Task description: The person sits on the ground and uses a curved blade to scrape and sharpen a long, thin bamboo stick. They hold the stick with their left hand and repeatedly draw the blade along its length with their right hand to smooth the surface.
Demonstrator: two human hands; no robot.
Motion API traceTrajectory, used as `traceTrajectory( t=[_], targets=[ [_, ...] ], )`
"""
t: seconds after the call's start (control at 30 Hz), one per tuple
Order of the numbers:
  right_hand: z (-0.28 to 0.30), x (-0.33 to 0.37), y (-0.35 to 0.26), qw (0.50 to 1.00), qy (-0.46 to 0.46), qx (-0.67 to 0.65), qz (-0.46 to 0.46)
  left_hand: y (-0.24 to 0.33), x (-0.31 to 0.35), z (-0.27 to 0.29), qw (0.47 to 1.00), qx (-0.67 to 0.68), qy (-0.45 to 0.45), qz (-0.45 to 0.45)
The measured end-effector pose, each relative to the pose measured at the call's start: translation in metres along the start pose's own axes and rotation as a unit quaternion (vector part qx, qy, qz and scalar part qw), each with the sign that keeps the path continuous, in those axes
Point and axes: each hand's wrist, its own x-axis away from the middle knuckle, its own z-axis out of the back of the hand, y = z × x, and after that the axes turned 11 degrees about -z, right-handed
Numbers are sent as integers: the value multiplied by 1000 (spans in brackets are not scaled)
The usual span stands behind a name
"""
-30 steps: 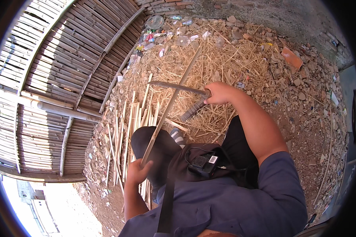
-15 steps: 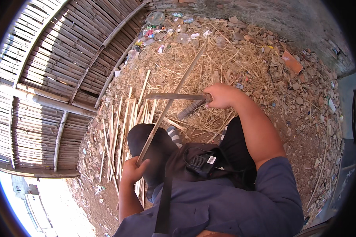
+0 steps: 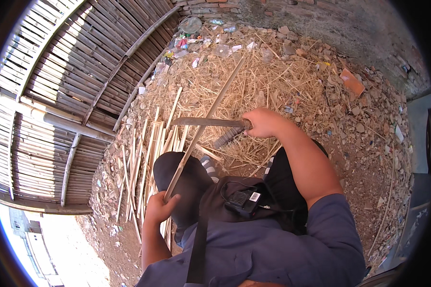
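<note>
My left hand (image 3: 159, 208) is wrapped round the near end of a long, narrow bamboo strip (image 3: 221, 94), beside my left knee. From there the strip slants up and away to the right over the straw. Closed on its handle, my right hand (image 3: 262, 123) holds a machete (image 3: 211, 122) with the blade pointing left. The blade crosses the strip near its middle; whether the edge touches it I cannot tell. Below the machete's handle lies a dark, ridged, rod-like piece (image 3: 228, 137) on the ground. Many split bamboo strips (image 3: 149, 158) lie in a loose pile left of my knee.
Shavings and straw (image 3: 282, 81) cover the ground ahead. Mixed litter (image 3: 191, 43) and broken bricks lie toward the brick wall (image 3: 321, 24). A bamboo slat wall (image 3: 57, 91) stands at left. A black device (image 3: 244, 202) with a cable rests at my lap.
The machete has shifted slightly left and toward me along the strip, with my right hand. My left hand keeps its grip, and the strip's far end has moved slightly left.
</note>
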Motion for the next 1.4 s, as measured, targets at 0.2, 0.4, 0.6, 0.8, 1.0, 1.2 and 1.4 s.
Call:
traceTrajectory(
  t=[0.2, 0.4, 0.6, 0.8, 1.0, 1.2, 1.4],
  targets=[
    [19, -6, 16, 995, 10, -68, -69, -10, 2, -4, 998, -53, 18, -17],
    [8, -14, 50, 979, 137, -118, -99, -2, -1, -4, 997, -71, 13, -24],
    [-1, 1, -13, 998, -64, 11, 13, -2, 1, 0, 999, -32, 0, -14],
    [15, -9, 16, 995, 36, -72, -57, -22, 2, -10, 999, -22, 35, -27],
    [16, -12, 42, 974, 89, -134, -157, -1, -2, -4, 997, -67, 16, -37],
    [-9, -7, 2, 999, -34, -14, -12, 0, 0, 1, 999, -34, -4, -3],
    [-2, -16, 16, 999, 8, -36, -11, -22, 0, -7, 999, -28, 28, -33]
  ],
)
